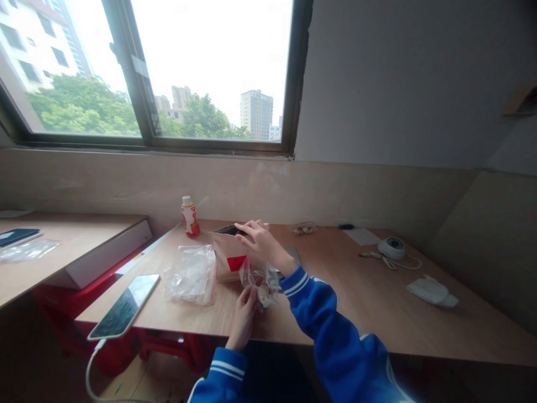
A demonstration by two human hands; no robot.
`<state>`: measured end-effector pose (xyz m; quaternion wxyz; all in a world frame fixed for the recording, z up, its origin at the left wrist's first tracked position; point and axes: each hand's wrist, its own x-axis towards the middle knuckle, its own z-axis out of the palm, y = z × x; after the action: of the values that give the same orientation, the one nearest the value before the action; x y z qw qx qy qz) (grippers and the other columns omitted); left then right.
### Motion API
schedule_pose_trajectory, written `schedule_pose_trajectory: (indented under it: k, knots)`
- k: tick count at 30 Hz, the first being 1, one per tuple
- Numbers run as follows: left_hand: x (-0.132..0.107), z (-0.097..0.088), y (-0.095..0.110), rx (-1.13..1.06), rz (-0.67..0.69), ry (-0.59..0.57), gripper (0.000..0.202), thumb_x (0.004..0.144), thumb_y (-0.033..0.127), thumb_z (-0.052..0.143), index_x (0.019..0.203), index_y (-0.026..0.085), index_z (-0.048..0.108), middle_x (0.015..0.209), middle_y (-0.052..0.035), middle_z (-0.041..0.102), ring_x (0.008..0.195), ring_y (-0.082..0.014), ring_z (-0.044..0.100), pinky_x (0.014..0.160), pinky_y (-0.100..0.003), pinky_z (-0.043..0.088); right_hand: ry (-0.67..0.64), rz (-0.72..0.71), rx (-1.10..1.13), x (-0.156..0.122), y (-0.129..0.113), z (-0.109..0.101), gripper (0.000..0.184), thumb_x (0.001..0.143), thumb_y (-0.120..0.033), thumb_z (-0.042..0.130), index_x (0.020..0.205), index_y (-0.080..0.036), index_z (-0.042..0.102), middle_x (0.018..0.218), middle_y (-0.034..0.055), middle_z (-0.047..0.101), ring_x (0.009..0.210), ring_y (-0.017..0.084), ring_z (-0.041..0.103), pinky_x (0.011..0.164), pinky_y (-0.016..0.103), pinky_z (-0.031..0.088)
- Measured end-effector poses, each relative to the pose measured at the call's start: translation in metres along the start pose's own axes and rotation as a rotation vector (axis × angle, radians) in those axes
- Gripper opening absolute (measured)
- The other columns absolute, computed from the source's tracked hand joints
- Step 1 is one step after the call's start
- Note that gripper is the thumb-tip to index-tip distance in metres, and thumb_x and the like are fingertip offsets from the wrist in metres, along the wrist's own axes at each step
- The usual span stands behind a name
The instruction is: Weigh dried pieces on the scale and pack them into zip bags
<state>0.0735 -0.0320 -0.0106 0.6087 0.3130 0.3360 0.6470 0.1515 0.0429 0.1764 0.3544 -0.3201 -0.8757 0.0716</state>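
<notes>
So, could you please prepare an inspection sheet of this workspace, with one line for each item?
Surface: wooden table, with things spread across it.
Job's things: brown pouch with red label; filled clear bag at its front, contents unclear; flat clear bags to its left.
Clutter: bottle upright near the back; phone at the left front corner; white sheet and crumpled white item on the right.
Hands: left hand pinches the filled clear bag; right hand is at the pouch's top, grip unclear.
Cables: phone cable hangs below the phone; dome camera has a cable beside it.
Surroundings: window and wall behind; red furniture underneath.
</notes>
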Motion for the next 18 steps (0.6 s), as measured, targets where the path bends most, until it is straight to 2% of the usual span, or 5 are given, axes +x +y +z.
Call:
schedule_pose_trajectory:
  k: [4, 9, 13, 15, 18]
  knots:
    - [0.000, 0.001, 0.000, -0.019, -0.023, 0.010, 0.049, 0.075, 0.048, 0.067, 0.116, 0.020, 0.064, 0.116, -0.0105, 0.068, 0.109, -0.0253, 0.063, 0.095, -0.038, 0.047, 0.036, 0.014, 0.049, -0.005, 0.005, -0.004, 0.028, 0.094, -0.025, 0.049, 0.120, -0.022, 0.060, 0.114, 0.0061, 0.063, 0.104, 0.019, 0.052, 0.097, 0.038, 0.030]
    - [-0.002, 0.003, 0.003, -0.036, -0.016, 0.024, 0.049, 0.073, 0.047, 0.070, 0.115, 0.021, 0.064, 0.118, -0.0093, 0.067, 0.113, -0.0246, 0.060, 0.096, -0.035, 0.046, 0.034, 0.048, -0.115, -0.011, 0.002, -0.009, 0.027, 0.094, -0.036, 0.049, 0.106, -0.021, 0.067, 0.139, 0.0124, 0.044, 0.122, 0.029, 0.040, 0.102, 0.049, 0.026]
    - [-0.002, 0.003, 0.002, -0.019, -0.014, 0.048, 0.048, 0.074, 0.047, 0.069, 0.113, 0.019, 0.065, 0.107, -0.0090, 0.070, 0.103, -0.0229, 0.064, 0.089, -0.033, 0.048, 0.132, 0.088, 0.095, -0.018, -0.003, -0.025, 0.021, 0.093, -0.025, 0.045, 0.103, -0.018, 0.063, 0.122, 0.0112, 0.055, 0.112, 0.023, 0.050, 0.097, 0.041, 0.037]
    - [-0.001, 0.002, 0.001, -0.013, 0.005, 0.081, 0.043, 0.072, 0.045, 0.071, 0.105, 0.018, 0.067, 0.100, -0.0076, 0.072, 0.097, -0.0213, 0.065, 0.085, -0.031, 0.049, 0.015, 0.113, 0.303, -0.028, 0.000, -0.032, 0.022, 0.090, -0.014, 0.039, 0.098, -0.018, 0.060, 0.097, 0.0053, 0.064, 0.089, 0.017, 0.059, 0.081, 0.031, 0.046]
    - [0.002, 0.001, -0.002, -0.020, 0.041, 0.110, 0.040, 0.070, 0.044, 0.073, 0.100, 0.018, 0.068, 0.102, -0.0069, 0.071, 0.098, -0.0210, 0.064, 0.088, -0.031, 0.047, -0.292, 0.212, 0.390, -0.051, 0.012, -0.031, 0.023, 0.084, -0.008, 0.039, 0.090, -0.019, 0.058, 0.074, -0.0004, 0.063, 0.066, 0.013, 0.059, 0.061, 0.024, 0.045]
